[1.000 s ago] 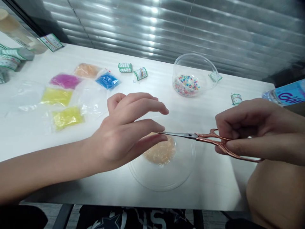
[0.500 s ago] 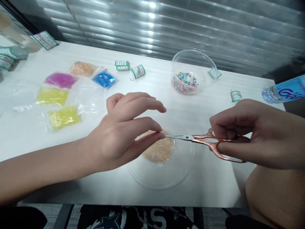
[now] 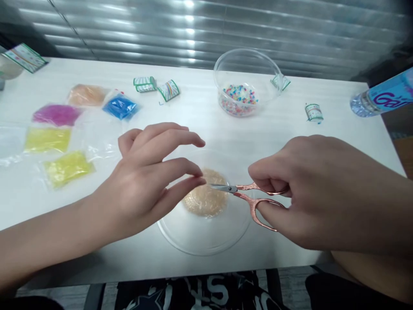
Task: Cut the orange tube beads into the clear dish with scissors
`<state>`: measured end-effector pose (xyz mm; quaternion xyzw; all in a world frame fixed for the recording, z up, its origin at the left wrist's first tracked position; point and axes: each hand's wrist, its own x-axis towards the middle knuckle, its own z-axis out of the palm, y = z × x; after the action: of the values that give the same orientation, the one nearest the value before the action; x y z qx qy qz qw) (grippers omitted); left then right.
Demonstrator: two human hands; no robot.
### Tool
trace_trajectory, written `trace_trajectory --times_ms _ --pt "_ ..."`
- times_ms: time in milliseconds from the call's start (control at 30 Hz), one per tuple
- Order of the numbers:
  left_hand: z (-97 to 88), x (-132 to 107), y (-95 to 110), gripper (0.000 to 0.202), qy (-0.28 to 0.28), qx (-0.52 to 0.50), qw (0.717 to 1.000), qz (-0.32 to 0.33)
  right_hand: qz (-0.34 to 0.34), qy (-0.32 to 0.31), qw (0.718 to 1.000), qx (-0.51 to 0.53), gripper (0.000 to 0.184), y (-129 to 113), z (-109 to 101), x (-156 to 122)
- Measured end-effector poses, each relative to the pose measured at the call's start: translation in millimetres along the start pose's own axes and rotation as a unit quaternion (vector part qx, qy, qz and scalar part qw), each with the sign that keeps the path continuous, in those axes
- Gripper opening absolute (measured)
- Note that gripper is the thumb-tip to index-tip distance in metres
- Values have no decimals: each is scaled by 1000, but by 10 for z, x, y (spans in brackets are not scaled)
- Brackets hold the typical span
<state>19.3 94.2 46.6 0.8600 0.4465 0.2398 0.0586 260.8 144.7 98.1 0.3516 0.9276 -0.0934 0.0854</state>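
Note:
My right hand [image 3: 319, 189] holds a pair of small scissors [image 3: 250, 196] with copper-coloured handles, a finger and the thumb in the loops. The silver blades point left, toward the fingertips of my left hand [image 3: 151, 176]. There my left thumb and index finger pinch together, and whatever lies between them is too small to make out; the other fingers are spread. Beneath both hands is a clear round bowl [image 3: 206, 252] on the white table. In its middle lies a mound of pale orange beads [image 3: 206, 200], partly hidden by my left fingers.
Packets of orange [image 3: 85, 94], blue [image 3: 121, 106], purple [image 3: 57, 115] and yellow beads [image 3: 69, 168] lie left. Behind stands a clear bowl [image 3: 247, 51] with multicoloured beads. Small green-and-white packets [image 3: 144, 84] are scattered around. A bottle [image 3: 383, 94] lies at the right edge.
The view has shifted, so the table things sit farther left. My right hand has turned palm-down with the scissors. The blade tips now show a small gap from my left fingertips.

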Motion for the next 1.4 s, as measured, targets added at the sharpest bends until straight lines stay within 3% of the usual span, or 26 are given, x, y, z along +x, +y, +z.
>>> trace_trajectory --times_ms 367,733,1067,1133,1267,1400 --pt "27 -42 -14 15 -73 27 997 -12 -10 17 999 42 29 -47 -1 49" --pt "45 -15 6 15 -56 38 998 -4 -38 10 996 78 31 13 33 85" --pt "-12 -46 23 8 -45 58 997 -22 -8 -31 993 115 36 120 -12 84" --pt "-13 -46 44 3 -30 69 996 -40 6 -49 984 170 37 196 -35 60" --pt "-24 -58 88 12 37 72 996 -41 51 -106 942 313 37 332 -100 17" --pt "-38 -88 117 15 63 82 994 -31 85 -140 916 365 33 375 -151 -1"
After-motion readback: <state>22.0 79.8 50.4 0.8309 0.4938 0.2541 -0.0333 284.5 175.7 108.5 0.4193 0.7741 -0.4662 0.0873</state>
